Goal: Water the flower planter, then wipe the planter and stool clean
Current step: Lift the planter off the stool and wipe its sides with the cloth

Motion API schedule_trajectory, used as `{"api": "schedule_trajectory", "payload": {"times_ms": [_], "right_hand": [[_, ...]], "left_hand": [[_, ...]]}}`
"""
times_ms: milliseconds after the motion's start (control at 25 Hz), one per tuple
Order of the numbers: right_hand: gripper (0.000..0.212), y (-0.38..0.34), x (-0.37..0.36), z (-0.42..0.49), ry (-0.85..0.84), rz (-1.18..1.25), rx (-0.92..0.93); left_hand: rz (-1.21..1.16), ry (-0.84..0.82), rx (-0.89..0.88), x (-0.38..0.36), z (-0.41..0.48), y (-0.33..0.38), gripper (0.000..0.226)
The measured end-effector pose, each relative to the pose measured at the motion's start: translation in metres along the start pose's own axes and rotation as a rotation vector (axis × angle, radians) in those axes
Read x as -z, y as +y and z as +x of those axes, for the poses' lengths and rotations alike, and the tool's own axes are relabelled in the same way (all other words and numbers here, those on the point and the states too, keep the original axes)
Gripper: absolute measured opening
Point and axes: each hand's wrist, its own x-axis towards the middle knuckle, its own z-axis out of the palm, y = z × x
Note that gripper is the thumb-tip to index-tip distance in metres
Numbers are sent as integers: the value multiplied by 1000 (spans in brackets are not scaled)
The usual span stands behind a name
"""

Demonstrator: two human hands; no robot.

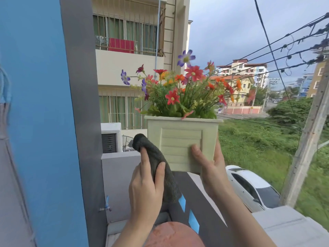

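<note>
Fingers: right hand (213, 168) clasps the pale green flower planter (181, 136), held above the balcony railing (203, 191); left hand (144, 191) grips a dark grey cloth (156, 157) beside its left wall. Suggest firm support, wiping along slat grooves.

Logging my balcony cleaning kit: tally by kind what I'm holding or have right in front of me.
Planter: 1
Grey cloth: 1
Reddish stool: 1
Total: 3

Forearms raised; left hand (145, 186) gripping, right hand (211, 166) seemingly clasping, thumb flat
</note>
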Motion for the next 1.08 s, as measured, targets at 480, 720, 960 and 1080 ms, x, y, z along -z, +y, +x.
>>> {"api": "schedule_trajectory", "payload": {"times_ms": [480,720,960,1080], "right_hand": [[103,-8,13,0,-14,-1,56],[88,-8,20,-12,-7,-68,86],[81,-7,15,-15,24,-131,111],[85,-6,11,-13,22,-141,129]], "left_hand": [[-37,35,-201,3,34,-1,52],[216,20,-400,22,88,-3,40],[496,-132,-938,32,131,14,28],[541,-157,-1052,28,142,27,25]]}}
